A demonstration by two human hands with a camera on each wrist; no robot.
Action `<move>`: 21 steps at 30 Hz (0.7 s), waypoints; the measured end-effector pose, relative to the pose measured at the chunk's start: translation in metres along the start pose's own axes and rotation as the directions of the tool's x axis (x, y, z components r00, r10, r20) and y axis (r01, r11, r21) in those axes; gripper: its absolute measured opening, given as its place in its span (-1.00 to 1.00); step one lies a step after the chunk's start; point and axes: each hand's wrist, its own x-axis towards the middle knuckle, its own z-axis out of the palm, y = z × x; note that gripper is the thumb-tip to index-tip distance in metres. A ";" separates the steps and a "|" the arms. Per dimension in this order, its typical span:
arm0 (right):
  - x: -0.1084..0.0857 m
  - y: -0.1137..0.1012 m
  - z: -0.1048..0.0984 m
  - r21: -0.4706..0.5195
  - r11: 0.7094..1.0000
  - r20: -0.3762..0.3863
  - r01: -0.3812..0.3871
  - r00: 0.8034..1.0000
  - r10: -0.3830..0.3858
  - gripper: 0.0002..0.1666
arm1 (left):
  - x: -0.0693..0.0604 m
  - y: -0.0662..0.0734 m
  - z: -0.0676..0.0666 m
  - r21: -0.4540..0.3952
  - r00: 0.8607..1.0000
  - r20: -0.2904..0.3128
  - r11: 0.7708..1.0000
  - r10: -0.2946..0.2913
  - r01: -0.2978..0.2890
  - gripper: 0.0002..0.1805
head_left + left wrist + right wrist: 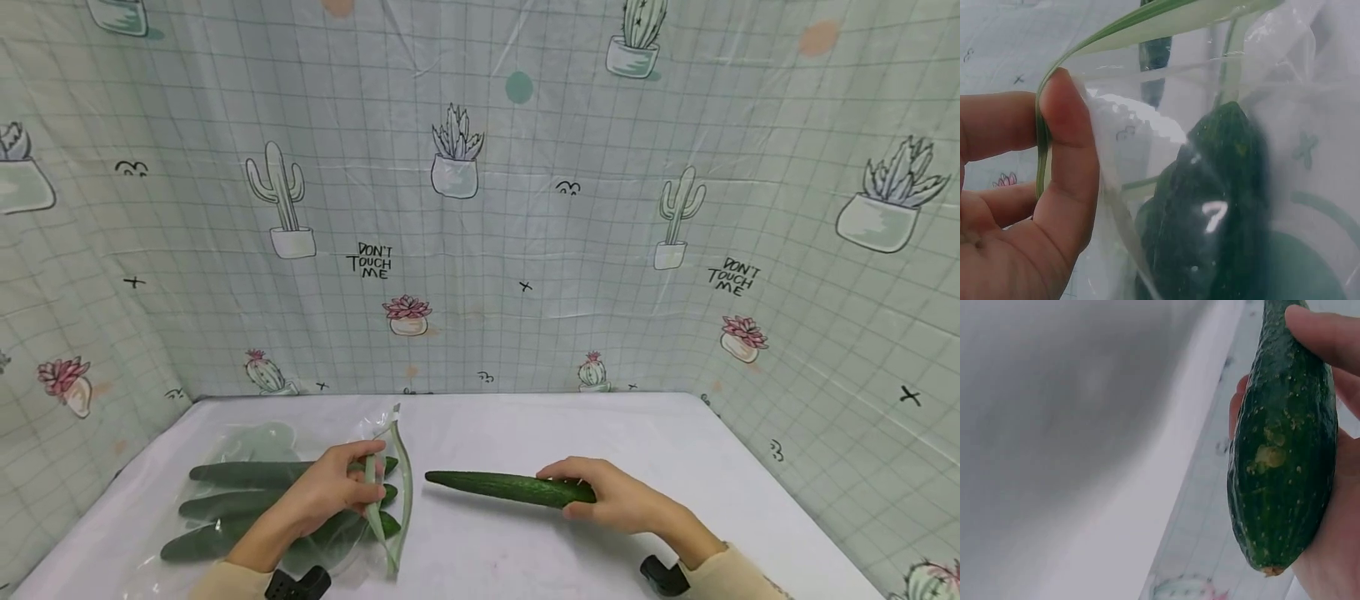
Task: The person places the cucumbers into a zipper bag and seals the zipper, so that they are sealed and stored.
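On the left of the table lies a clear zip bag (pixel 258 439) with a green zip edge (pixel 406 475) and several cucumbers (pixel 247 475) inside. My left hand (pixel 318 492) pinches one side of the bag's green edge between thumb and fingers, and the mouth gapes to the right. The left wrist view shows the pinched edge (pixel 1043 125) close up, with a cucumber (pixel 1222 206) behind the clear film. My right hand (pixel 618 497) grips a loose cucumber (pixel 495 485) by its thicker end, its thin tip toward the bag's mouth. In the right wrist view the cucumber's (pixel 1282 469) stem end faces the camera.
Everything rests on a white table (pixel 480 550). A grid-patterned cloth (pixel 480 233) with printed cacti hangs behind the table and along both sides. Dark straps with small devices sit on both wrists.
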 end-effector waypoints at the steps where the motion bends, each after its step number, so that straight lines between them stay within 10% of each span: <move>1: 0.002 -0.004 0.002 0.016 1.000 0.013 0.014 1.000 -0.015 -0.46 | 0.000 0.000 0.000 -0.001 1.000 0.001 1.000 0.001 -0.001 -0.18; 21: 0.061 -0.050 0.060 0.092 0.977 0.182 0.193 0.961 -0.207 -0.50 | 0.001 -0.001 0.004 -0.022 1.000 -0.021 1.000 0.021 -0.021 -0.22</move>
